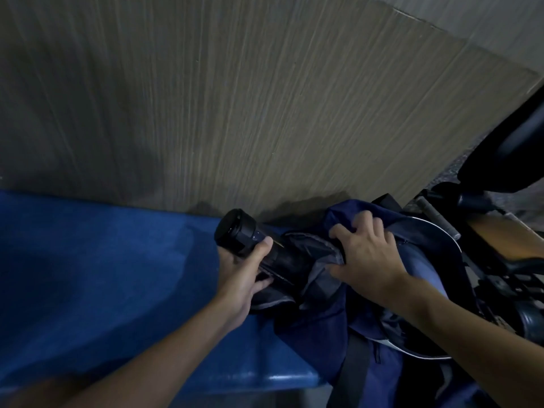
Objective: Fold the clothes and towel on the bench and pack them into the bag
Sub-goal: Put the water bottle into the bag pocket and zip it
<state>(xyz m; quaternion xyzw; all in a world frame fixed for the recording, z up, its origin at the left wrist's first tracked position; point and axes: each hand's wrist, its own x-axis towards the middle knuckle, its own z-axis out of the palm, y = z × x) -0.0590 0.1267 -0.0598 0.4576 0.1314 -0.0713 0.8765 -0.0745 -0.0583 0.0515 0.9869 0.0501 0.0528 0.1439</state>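
Left hand (243, 275) wrapped around a black bottle (240, 231) lying at the left edge of the navy bag (318, 325), bottle's lower end inside the bag's grey-lined pocket (313, 250), right hand (368, 254) clutching the bag's top fabric, blue bench (103, 275) beneath and left of the bag, wood-grain wall (235, 113) behind the bag

Reaching in from the bottom edge with both bare arms, slanting the left forearm (176, 346) up to the right and the right forearm (459, 328) up to the left. Gripping a black bottle (238, 231) in the left hand (243, 275), cupping it from below, curling the thumb over its upper side. Clutching the fabric of the blue bag (321, 322) with the right hand (368, 254), keeping the palm down, bending and spreading the fingers, stretching the thumb along the near side.
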